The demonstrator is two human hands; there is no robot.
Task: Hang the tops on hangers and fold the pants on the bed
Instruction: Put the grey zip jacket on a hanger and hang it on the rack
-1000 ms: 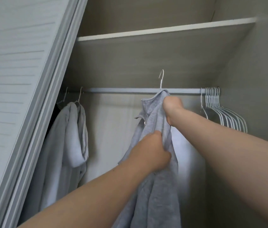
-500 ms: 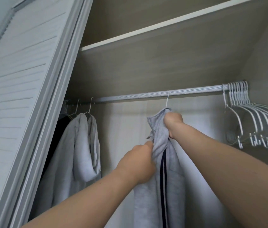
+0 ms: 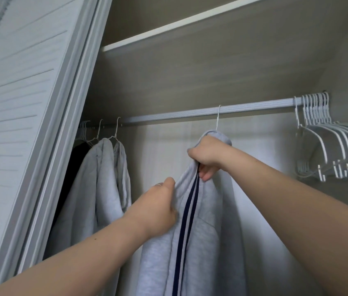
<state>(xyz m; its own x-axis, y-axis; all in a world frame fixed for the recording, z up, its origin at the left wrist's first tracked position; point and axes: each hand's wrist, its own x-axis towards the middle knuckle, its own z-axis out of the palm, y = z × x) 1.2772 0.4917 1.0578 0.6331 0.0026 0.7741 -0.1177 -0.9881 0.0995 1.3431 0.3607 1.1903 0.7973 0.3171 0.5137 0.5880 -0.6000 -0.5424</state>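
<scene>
A grey top (image 3: 207,227) with dark blue stripes hangs from a white wire hanger (image 3: 218,118) whose hook sits over the closet rail (image 3: 168,116). My right hand (image 3: 208,153) grips the top near its collar, just under the hook. My left hand (image 3: 158,208) pinches the fabric lower down on the top's left edge. The hanger's body is hidden inside the garment.
Two grey hooded tops (image 3: 102,178) hang at the rail's left end beside a dark garment (image 3: 76,159). Several bare white hangers (image 3: 335,144) bunch at the right end. A louvred sliding door (image 3: 19,103) stands on the left; a shelf (image 3: 190,20) runs above.
The hanger's hook went from above the rail onto it and now hangs there. The top turned, showing its blue stripes. My left hand shifted to the fabric's left edge.
</scene>
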